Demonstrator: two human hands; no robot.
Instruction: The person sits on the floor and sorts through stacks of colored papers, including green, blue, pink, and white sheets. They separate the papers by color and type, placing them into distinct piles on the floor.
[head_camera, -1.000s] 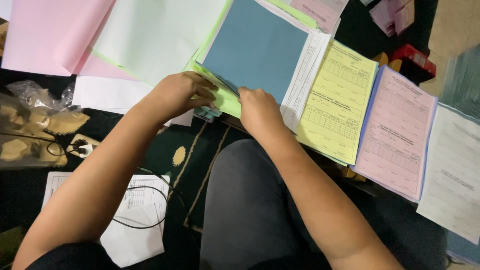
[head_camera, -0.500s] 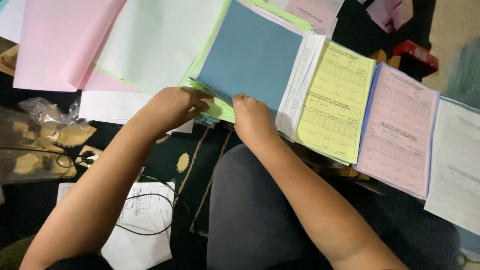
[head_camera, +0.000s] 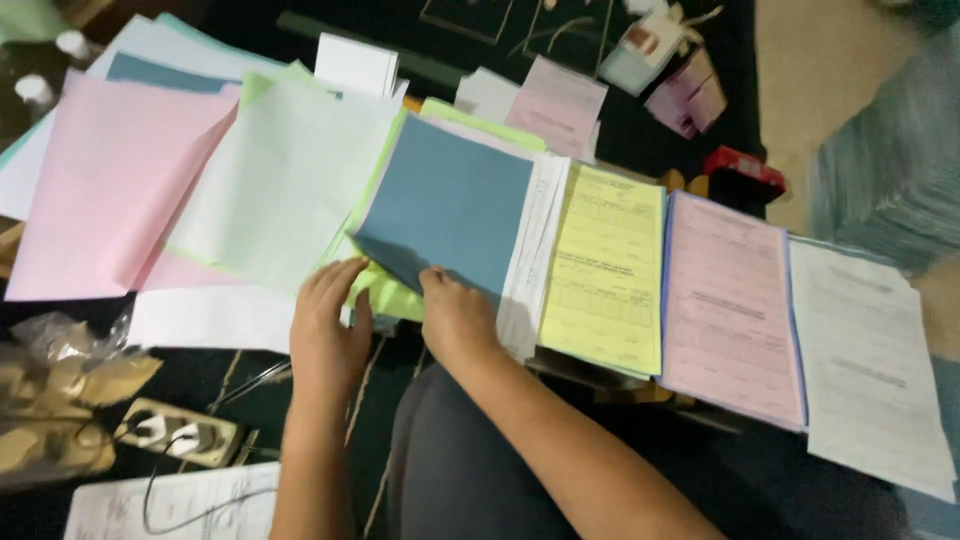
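I see my left hand (head_camera: 328, 325) and right hand (head_camera: 455, 318) both pinching the blue sheet (head_camera: 450, 205); a yellow form (head_camera: 605, 268) lies just right, a pink form (head_camera: 728, 305) beyond.

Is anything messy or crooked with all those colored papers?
Yes. The blue sheet under both hands lies tilted, not squared with the yellow form and pink form stacks beside it. At left, pink sheets and pale green sheets overlap loosely at angles.

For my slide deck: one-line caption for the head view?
Both hands, left hand and right hand, at the blue sheet among pink, green and yellow paper stacks.
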